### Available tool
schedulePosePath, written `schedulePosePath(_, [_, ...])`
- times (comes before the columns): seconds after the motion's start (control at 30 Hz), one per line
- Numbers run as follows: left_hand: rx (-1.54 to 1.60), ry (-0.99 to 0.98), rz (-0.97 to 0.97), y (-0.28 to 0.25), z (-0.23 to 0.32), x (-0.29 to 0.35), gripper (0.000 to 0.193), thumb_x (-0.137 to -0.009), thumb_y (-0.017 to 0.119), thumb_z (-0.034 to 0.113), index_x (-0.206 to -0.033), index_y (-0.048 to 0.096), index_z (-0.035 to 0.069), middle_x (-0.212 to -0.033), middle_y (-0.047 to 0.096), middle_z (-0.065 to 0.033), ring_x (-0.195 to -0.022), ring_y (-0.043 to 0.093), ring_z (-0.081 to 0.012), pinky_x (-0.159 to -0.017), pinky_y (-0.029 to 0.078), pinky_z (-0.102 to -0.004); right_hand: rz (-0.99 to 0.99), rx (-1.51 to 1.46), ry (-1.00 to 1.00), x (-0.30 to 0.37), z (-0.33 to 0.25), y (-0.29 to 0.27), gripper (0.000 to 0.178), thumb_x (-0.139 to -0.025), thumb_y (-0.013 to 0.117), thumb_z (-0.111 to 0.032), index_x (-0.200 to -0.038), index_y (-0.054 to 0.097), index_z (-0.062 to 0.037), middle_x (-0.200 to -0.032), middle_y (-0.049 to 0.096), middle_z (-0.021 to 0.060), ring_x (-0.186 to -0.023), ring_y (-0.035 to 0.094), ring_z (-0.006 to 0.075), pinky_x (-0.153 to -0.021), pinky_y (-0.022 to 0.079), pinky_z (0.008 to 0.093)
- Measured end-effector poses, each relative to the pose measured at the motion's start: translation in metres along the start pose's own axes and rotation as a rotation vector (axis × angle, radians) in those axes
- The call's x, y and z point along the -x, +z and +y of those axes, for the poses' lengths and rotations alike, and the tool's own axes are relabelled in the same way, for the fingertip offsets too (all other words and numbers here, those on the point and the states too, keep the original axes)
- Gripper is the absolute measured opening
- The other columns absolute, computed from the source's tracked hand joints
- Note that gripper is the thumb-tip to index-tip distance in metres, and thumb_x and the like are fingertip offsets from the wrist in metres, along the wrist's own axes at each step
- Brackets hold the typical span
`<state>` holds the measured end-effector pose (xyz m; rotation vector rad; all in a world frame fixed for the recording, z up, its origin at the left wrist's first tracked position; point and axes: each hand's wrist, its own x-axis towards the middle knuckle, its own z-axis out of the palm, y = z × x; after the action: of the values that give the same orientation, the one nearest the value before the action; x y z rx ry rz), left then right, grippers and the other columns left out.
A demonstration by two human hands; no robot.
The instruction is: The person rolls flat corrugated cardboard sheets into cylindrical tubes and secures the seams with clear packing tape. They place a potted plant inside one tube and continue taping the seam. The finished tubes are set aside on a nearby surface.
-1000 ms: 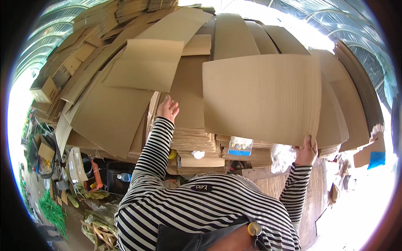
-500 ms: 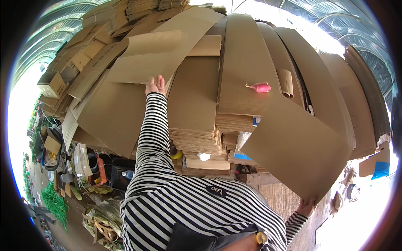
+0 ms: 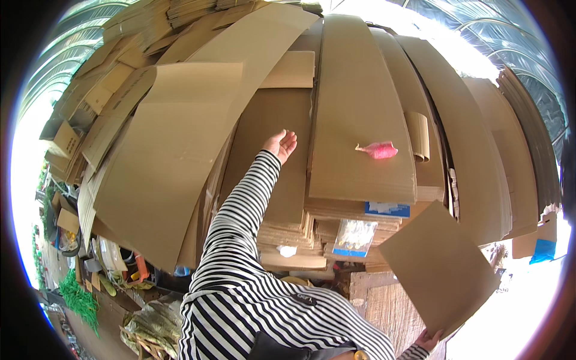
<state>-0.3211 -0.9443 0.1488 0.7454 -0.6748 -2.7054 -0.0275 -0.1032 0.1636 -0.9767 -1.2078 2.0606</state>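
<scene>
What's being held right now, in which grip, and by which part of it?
A cardboard sheet, in the right grip, by the corner lowest in the picture. The left grip holds nothing.

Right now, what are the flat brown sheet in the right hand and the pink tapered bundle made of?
The flat brown sheet in the right hand seems matte cardboard: dull, stiff face. The pink tapered bundle may be plastic twine, given its stringy tail; finish unclear.
</scene>
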Motion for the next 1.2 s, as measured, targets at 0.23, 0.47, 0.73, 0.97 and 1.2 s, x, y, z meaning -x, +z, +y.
schedulePosePath(0.23, [-0.130,0.156,0.162,0.039,0.017,-0.175,0.066,-0.099,0.064,0.041,-0.145,0.040,0.001,-0.139,0.054,-0.0192,-0.127,0.056,-0.0319,-0.108,0.044,-0.0460,0.151,0.122,0.061,0.025,0.033,0.000,0.052,-0.093,0.075,-0.028,-0.134,0.056,-0.0027,-0.125,0.066,0.0094,-0.109,0.065,0.0209,-0.089,0.057,0.0330])
schedulePosePath(0.47, [-0.072,0.190,0.193,0.078,0.034,-0.264,0.102,-0.086,0.072,0.061,-0.157,0.020,0.009,-0.155,0.037,-0.0221,-0.142,0.040,-0.0366,-0.117,0.032,-0.0529,0.271,0.209,0.114,0.053,0.044,0.013,0.053,-0.093,0.075,-0.029,-0.136,0.055,-0.0033,-0.126,0.065,0.0094,-0.111,0.064,0.0214,-0.091,0.056,0.0338])
schedulePosePath(0.73, [-0.105,0.196,0.272,0.085,0.047,-0.321,0.081,-0.087,0.076,0.051,-0.149,0.038,0.015,-0.144,0.048,-0.0154,-0.131,0.049,-0.0355,-0.108,0.040,-0.0588,0.340,0.262,0.121,0.063,0.045,0.022,0.055,-0.093,0.075,-0.029,-0.137,0.054,-0.0039,-0.128,0.064,0.0094,-0.113,0.063,0.0219,-0.092,0.056,0.0346])
schedulePosePath(0.97, [0.274,0.400,0.311,0.063,0.020,-0.332,0.048,-0.097,0.068,0.024,-0.138,0.049,0.006,-0.127,0.060,-0.0139,-0.115,0.061,-0.0326,-0.094,0.055,-0.0484,0.363,0.286,0.124,0.067,0.040,0.019,0.056,-0.093,0.075,-0.030,-0.138,0.053,-0.0045,-0.130,0.063,0.0094,-0.114,0.062,0.0224,-0.093,0.055,0.0353])
schedulePosePath(1.2, [0.793,0.250,-0.131,0.093,0.020,-0.277,0.026,-0.104,0.056,0.022,-0.120,0.059,0.002,-0.117,0.070,-0.0110,-0.107,0.068,-0.0253,-0.090,0.060,-0.0404,0.350,0.243,0.134,0.068,0.049,0.000,0.058,-0.093,0.075,-0.030,-0.140,0.052,-0.0051,-0.131,0.063,0.0094,-0.116,0.062,0.0229,-0.095,0.055,0.0360])
